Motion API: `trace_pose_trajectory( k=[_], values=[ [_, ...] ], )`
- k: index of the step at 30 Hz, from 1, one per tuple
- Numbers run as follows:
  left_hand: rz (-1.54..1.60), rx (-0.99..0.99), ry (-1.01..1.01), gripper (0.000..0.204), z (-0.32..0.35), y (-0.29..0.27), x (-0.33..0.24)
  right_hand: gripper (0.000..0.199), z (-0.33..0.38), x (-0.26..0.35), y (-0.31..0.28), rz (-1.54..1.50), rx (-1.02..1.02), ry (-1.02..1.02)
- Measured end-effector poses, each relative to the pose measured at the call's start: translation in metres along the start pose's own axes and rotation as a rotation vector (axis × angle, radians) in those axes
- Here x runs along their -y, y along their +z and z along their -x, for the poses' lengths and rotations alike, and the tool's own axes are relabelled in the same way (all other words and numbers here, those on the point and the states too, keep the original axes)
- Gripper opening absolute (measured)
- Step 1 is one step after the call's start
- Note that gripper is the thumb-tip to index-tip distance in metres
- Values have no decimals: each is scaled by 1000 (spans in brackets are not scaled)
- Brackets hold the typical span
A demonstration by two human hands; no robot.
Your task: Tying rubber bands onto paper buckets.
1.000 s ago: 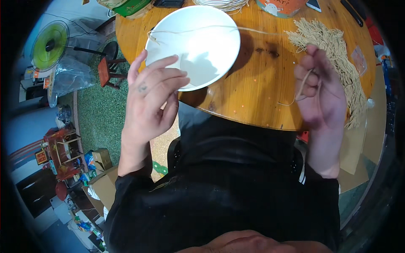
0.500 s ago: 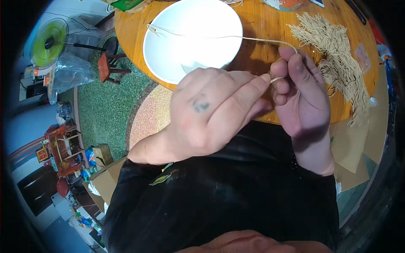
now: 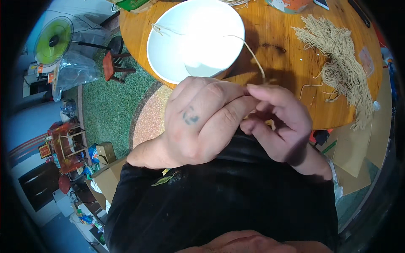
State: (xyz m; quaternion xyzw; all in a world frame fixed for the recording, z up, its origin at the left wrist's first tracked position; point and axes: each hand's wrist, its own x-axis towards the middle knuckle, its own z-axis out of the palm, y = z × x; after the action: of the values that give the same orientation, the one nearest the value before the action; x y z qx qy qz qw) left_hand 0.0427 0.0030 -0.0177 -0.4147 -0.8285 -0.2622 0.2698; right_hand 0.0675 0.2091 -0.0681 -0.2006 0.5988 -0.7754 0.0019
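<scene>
A thin beige string [image 3: 255, 58] comes off the rim of the white bowl [image 3: 157, 63] and drops to my hands at the table's near edge. My left hand [image 3: 202, 120], back upward, is closed with its fingertips pinched on the string's end, partly covered by the other hand. Curled against those fingertips, my right hand [image 3: 287, 120] pinches the string with thumb and fingers; slight blur hides the exact hold. Inside the bowl lies a looped string end [image 3: 157, 28]. Right of my hands, a thick bundle of beige strings [image 3: 339, 55] lies on the table, with some loose strands.
The round wooden table [image 3: 278, 63] also bears an orange-and-white container [image 3: 289, 5], a phone [image 3: 321, 4] and a black stick-like object [image 3: 359, 13]. Left on the floor stand a green fan [image 3: 53, 41] and a red wooden stool [image 3: 108, 66]. Cardboard [image 3: 352, 147] lies at right.
My right hand has turned over and moved down and left against my left fingertips. The string, earlier stretched across the bowl to the right, now hangs slacker toward my hands.
</scene>
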Motion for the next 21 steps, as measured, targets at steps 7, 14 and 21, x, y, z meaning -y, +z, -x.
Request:
trace_pose_trajectory(
  k=[7, 14, 21],
  values=[
    [-23, 88, -26, 33, -1, -5, 1, 32, -17, 2, -8, 451, 15, -215],
    [32, 58, -149, 36, -7, -17, 9, 9, -40, 6, -30, 804, 42, -493],
    [-113, 257, -413, 34, -23, -6, 18, 9, -69, 9, -62, 883, -359, -544]
  ],
)
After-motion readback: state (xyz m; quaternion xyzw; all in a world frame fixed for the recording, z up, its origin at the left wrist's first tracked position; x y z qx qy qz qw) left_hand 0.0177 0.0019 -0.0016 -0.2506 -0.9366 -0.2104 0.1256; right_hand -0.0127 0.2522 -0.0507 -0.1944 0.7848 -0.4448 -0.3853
